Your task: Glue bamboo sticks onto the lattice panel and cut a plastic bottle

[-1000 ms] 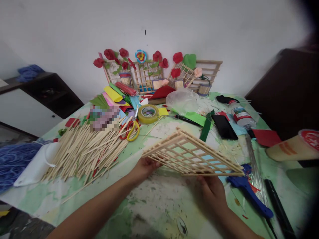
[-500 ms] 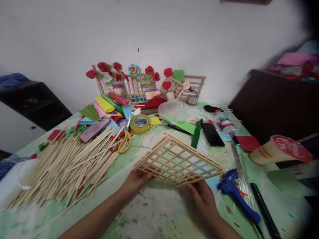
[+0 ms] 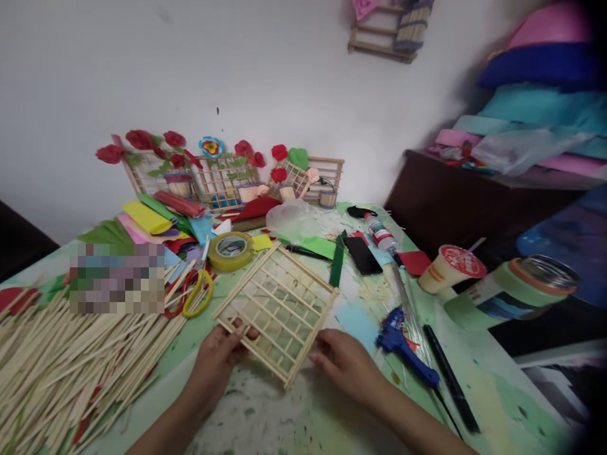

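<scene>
The tilted wooden-stick lattice (image 3: pixel 277 309), centred over the table (image 3: pixel 265 420), points corners at twelve and six — long axis unclear. Left hand (image 3: pixel 215 357) pinches its eight-o'clock edge; right hand (image 3: pixel 349 365), half-open, sits at four — contact unclear.

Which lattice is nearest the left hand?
The bare lattice in the left hand; the other lattices are back by the wall with paper flowers.

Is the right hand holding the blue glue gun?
No, the blue glue gun lies on the table, apart from the right hand.
</scene>
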The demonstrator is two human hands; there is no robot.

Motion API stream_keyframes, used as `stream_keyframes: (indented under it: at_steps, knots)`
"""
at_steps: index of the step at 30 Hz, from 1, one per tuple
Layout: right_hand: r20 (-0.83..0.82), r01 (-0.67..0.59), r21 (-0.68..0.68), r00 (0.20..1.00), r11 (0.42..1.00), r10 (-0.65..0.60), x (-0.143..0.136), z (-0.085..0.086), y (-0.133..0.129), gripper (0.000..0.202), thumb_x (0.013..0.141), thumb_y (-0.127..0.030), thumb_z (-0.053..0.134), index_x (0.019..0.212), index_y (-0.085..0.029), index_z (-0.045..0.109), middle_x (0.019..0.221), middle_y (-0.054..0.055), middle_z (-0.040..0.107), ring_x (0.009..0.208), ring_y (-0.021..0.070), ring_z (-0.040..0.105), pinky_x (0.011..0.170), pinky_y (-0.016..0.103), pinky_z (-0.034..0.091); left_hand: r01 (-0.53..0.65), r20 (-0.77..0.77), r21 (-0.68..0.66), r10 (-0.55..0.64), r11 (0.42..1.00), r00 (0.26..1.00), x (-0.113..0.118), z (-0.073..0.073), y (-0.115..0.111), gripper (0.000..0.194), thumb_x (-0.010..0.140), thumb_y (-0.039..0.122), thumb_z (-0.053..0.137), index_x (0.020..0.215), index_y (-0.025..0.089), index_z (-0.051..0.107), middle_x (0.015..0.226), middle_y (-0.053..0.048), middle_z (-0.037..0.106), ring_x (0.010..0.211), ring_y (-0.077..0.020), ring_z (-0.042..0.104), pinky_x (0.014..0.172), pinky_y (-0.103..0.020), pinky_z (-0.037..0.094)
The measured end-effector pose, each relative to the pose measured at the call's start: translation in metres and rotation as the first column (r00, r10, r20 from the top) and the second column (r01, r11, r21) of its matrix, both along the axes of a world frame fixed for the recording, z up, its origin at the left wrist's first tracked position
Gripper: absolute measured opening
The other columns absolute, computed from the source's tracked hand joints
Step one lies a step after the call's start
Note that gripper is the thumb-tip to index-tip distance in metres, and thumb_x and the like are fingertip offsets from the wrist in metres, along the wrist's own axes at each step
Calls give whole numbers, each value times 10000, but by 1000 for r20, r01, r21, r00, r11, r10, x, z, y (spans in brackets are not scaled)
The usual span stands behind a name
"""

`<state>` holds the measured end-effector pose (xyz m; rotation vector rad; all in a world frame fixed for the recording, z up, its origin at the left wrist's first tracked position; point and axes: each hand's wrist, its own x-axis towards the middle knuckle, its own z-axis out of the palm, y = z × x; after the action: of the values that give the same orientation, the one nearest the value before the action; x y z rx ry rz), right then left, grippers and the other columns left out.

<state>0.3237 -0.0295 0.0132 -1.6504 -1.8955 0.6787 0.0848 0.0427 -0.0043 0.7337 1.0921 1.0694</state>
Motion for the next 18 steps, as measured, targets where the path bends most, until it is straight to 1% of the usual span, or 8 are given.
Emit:
stream_keyframes:
  at_steps: [1,3,6,8,10,13,16,18]
  knots:
    - [131,13,47,991,999,-19,8,12,7,195,833,-339,527,855,-177,634,790,71,662,739,216,604,646,301,441,-12,-8,-6,12,1000,1000,0,2,1,479,527,439,818,805,162,542,707,-19,686,660,-132,602,551,-200,472]
    - [263,106,206,951,973,-159,30,36,28,248,863,-383,490,904,-186,635,834,79,670,761,214,601,691,314,432,-31,-32,-13,31,999,999,2,4,3,507,509,465,815,804,154,544,718,-25,688,647,-123,586,538,-190,452]
    - [339,371,335,810,866,-478,76,64,77,288,875,-428,463,941,-198,624,920,75,661,835,210,591,732,302,427,-52,-68,0,52,999,996,4,4,3,519,510,492,804,804,148,551,747,-29,688,669,-121,579,556,-190,451]
    - [349,479,370,722,796,-597,108,73,111,306,857,-383,495,1024,-149,598,1074,140,617,1012,263,542,840,347,402,-70,-75,10,70,998,995,4,2,3,523,514,507,796,810,151,553,761,-30,687,701,-132,586,574,-198,460]
    - [352,579,370,637,726,-686,137,72,138,379,820,-353,549,1101,-98,561,1208,202,535,1159,313,448,926,394,355,-83,-69,7,83,997,994,3,1,3,524,510,513,795,801,148,557,763,-30,683,708,-135,589,577,-202,463]
    - [355,737,287,511,612,-783,169,58,160,549,754,-441,629,1122,-43,537,1225,271,493,1131,363,462,891,452,383,-66,-39,-10,66,998,997,0,2,6,526,499,511,802,780,138,560,756,-27,677,673,-122,581,568,-202,463]
    - [362,828,173,450,533,-816,183,37,164,619,695,-469,704,1114,-43,542,1122,249,561,1018,338,548,809,450,446,-34,-14,-13,34,999,999,-2,4,8,510,516,509,798,773,129,574,767,-28,673,659,-109,573,572,-203,471]
    - [356,852,142,430,503,-830,186,27,163,506,769,-445,655,1116,-92,548,1089,164,590,964,269,582,798,430,471,-19,-10,-9,19,1000,1000,-3,3,9,494,543,512,784,775,120,590,787,-34,674,663,-104,573,578,-203,475]
